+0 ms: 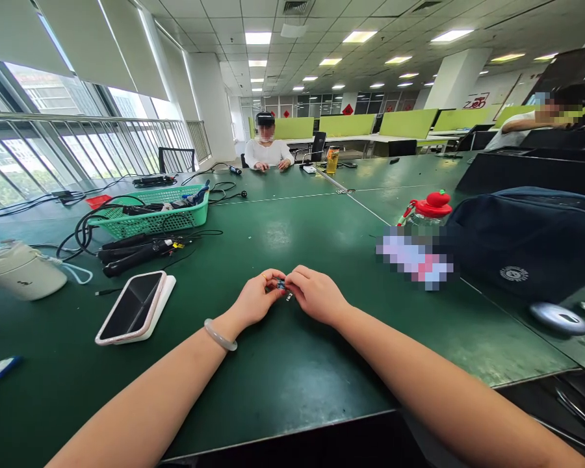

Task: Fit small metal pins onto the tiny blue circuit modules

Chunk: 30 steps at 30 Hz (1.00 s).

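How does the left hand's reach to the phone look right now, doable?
Probably yes: only green tabletop shows between the left hand and the phone. That hand is occupied, though: it and the right hand both seem to hold a small blue piece.

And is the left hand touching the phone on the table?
Apart. The head view shows green tabletop between the left hand and the phone.

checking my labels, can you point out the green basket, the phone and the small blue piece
Green basket (127, 226), head view: front wall.
Phone (134, 305), head view: dark screen.
Small blue piece (281, 285), head view: visible middle.
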Available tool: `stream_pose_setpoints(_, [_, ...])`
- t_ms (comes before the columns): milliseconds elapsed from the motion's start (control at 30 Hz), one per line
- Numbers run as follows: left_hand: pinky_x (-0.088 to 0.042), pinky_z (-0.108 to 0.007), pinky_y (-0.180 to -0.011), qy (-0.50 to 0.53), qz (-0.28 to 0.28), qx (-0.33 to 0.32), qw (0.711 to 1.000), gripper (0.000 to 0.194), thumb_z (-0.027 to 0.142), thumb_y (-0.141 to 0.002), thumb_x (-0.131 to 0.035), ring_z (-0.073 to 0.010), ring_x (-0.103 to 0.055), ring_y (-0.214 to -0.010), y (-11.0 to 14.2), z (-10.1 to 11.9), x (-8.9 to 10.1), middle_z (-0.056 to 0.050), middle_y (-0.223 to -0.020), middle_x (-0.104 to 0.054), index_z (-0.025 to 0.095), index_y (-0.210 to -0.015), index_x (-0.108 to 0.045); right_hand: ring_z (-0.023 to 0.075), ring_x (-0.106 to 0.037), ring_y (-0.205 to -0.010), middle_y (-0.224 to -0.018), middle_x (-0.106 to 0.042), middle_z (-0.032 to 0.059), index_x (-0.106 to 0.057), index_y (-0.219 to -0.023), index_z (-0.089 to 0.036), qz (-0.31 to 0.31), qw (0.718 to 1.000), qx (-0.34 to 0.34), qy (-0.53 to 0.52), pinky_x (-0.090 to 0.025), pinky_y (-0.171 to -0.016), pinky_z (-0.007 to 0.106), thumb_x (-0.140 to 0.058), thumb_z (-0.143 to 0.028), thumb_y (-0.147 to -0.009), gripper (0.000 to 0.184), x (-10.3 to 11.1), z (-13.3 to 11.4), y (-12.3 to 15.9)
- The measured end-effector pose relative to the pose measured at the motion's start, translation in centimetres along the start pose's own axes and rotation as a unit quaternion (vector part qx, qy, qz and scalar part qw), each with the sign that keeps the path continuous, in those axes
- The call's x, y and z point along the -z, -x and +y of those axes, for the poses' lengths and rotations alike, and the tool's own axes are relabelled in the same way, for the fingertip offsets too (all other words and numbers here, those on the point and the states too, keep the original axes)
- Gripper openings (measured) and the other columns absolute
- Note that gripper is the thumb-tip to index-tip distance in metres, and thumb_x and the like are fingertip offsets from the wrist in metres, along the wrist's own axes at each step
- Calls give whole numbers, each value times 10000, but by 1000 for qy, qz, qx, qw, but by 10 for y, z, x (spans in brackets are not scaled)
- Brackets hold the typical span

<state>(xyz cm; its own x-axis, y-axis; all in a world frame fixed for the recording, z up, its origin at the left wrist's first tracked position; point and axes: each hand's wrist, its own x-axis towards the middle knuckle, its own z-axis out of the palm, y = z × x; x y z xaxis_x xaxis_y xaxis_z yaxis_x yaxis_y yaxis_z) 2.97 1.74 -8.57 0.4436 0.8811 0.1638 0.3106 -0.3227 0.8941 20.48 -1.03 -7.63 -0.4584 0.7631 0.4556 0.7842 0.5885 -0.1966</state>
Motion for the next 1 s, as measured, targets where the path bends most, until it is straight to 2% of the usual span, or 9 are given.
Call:
stream_pose_setpoints(300, [-423,-242,-681,36,-23,14,999,280,244,-705,-630,-111,-529,-672,0,2,-2,9,-713,-571,162,-955,-534,131,-502,-794,-858,-550,46,-580,-873,-181,-24,998,37,55,-359,-673,224,-429,-221,-911,161,3,0,2])
stream_pose_setpoints(433, [-429,-246,-692,17,-16,7,1000,252,239,-711,-625,-117,-539,-691,1,4,-1,3,-737,-585,166,-938,-546,109,-502,-750,-881,-552,15,-559,-864,-182,8,999,-32,-33,-364,-656,213,-517,-207,-864,48,3,0,2])
stream_pose_setpoints(500, [-430,-241,-677,15,-9,2,1000,245,239,-716,-623,-113,-538,-677,1,5,0,5,-737,-586,169,-940,-552,106,-500,-733,-889,-549,9,-543,-896,-179,27,991,-96,-87,-371,-649,214,-572,-255,-832,104,1,2,1])
stream_pose_setpoints(600, [-430,-235,-668,11,-1,-4,1000,237,228,-721,-616,-111,-541,-681,1,4,0,0,-753,-589,167,-943,-560,108,-495,-710,-826,-550,4,-569,-881,-179,-8,978,-142,-151,-372,-639,218,-553,-322,-843,149,-3,7,-1])
stream_pose_setpoints(700, [-427,-232,-656,1,-4,-7,1000,226,231,-717,-622,-108,-530,-672,1,4,-1,3,-738,-577,163,-925,-566,105,-489,-718,-762,-541,2,-601,-776,-175,-56,978,-110,-170,-360,-650,215,-493,-275,-878,179,-5,9,-2])
stream_pose_setpoints(767, [-424,-231,-650,-11,-4,-4,1000,221,232,-709,-632,-105,-521,-662,1,4,-1,9,-725,-567,165,-910,-569,104,-484,-715,-756,-538,5,-603,-752,-167,-55,980,-103,-160,-351,-644,214,-495,-256,-876,187,-5,8,-3])
stream_pose_setpoints(867, [-431,-241,-681,-16,-5,5,1000,214,228,-705,-636,-111,-535,-689,1,3,-2,4,-750,-587,168,-897,-563,106,-484,-703,-754,-541,9,-607,-751,-165,-57,982,-108,-140,-344,-629,215,-505,-274,-872,192,-4,8,-3])
stream_pose_setpoints(1000, [-452,-264,-716,6,-14,19,1000,242,260,-711,-636,-133,-577,-735,0,0,-2,-14,-798,-617,166,-915,-548,113,-511,-735,-785,-558,12,-637,-814,-184,-91,982,-100,-129,-362,-663,221,-497,-316,-882,205,-4,14,-2])
